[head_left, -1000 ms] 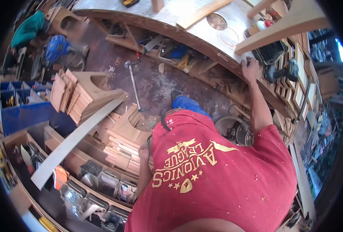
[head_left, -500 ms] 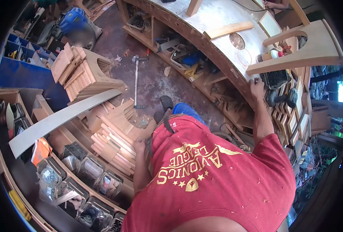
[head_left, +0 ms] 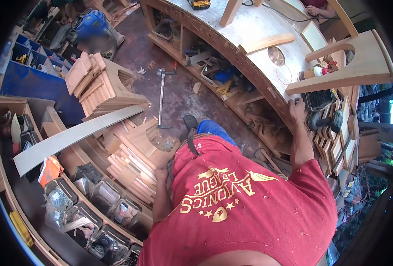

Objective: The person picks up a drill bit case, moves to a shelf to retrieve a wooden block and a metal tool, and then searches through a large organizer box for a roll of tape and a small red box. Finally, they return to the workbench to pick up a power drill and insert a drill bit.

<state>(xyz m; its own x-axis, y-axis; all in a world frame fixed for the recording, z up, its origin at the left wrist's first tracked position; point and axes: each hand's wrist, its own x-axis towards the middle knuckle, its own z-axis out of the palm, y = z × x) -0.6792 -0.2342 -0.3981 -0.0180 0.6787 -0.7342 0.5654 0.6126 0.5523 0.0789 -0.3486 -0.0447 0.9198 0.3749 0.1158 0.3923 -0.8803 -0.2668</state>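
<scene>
R hand (head_left: 297, 109) still on bench (head_left: 229, 33) edge, fingers loose; L hand (head_left: 162, 172): fingers hidden, can't tell.

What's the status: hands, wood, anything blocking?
Right hand at edge of curved white-topped workbench; left hand beside pale stacked wooden strips. Black rectangular container beside right hand, possibly in the way.

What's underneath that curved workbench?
Beneath the curved workbench are a container, something blue, a yellow piece and more I can't identify. Whatever lies deeper is hidden by its top and by shadow.
</scene>
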